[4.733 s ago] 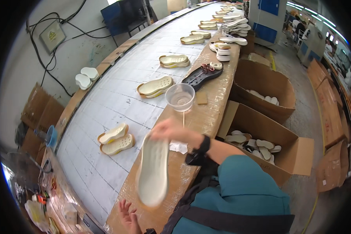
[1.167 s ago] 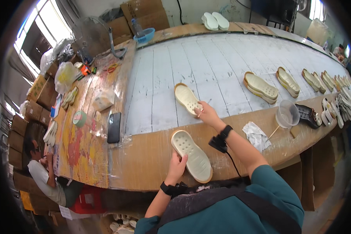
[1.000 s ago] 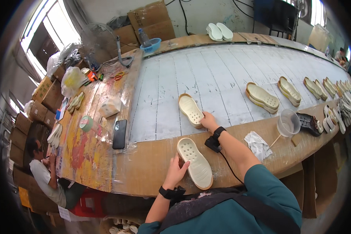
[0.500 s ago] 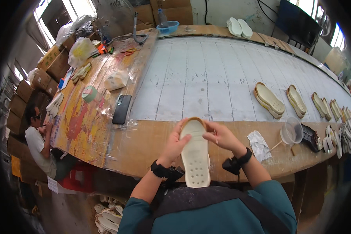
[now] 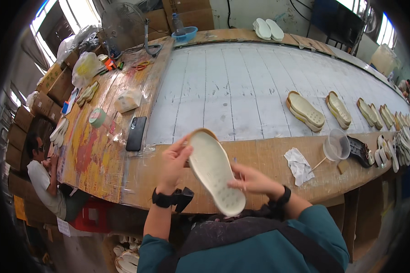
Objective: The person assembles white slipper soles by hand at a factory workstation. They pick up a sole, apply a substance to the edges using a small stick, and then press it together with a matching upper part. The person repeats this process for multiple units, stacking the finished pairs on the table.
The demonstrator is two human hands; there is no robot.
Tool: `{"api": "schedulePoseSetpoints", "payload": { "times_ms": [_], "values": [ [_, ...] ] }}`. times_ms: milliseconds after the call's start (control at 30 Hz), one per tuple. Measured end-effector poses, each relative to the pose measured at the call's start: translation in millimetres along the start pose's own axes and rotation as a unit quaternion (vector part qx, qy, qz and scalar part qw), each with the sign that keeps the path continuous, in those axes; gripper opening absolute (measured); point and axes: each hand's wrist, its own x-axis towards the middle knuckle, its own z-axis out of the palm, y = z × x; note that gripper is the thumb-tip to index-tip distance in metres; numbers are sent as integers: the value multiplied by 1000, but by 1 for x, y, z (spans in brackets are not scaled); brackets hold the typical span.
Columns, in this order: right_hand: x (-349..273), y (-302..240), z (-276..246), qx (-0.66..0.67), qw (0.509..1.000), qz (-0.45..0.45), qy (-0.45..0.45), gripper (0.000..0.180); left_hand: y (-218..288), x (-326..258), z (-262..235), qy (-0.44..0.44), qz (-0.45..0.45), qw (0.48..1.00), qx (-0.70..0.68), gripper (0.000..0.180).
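Note:
A cream shoe sole (image 5: 209, 159) with a tan rim at its far end and small holes in its near half is held tilted above the table's front edge. My left hand (image 5: 172, 166) grips its upper left edge, with the thumb on the top face. At the lower right edge, my right hand (image 5: 255, 181) pinches the holed part, thumb on top and fingers partly hidden beneath. Several similar soles stand to the right on the white table surface, the nearest being a stacked pair (image 5: 305, 111).
A crumpled white cloth (image 5: 299, 166), a clear plastic tub (image 5: 337, 145) and a dark shoe-shaped piece (image 5: 360, 151) lie to the right. On the left are a black phone (image 5: 136, 133) and a green-lidded jar (image 5: 97, 117). Another person (image 5: 45, 179) sits at the far left.
The sole has turned, its tan-rimmed end swinging left. My left hand has moved left with it, and my right hand has slid down from the far end to the holed part.

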Motion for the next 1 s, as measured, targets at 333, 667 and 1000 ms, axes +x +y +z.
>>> {"api": "schedulePoseSetpoints", "payload": {
  "times_ms": [333, 667, 1000],
  "values": [
    [-20, 9, 2, 281, 895, 219, -267, 35, 14, 4, 31, -176, -17, 983, 46, 54],
    [7, -53, -52, -110, 977, -73, 164, 31, -23, -29, 3, -262, -86, 959, -71, 59],
    [5, -50, -2, -97, 988, -86, 79, 37, -89, -47, 36, -153, -9, 965, 211, 24]
  ]
}}
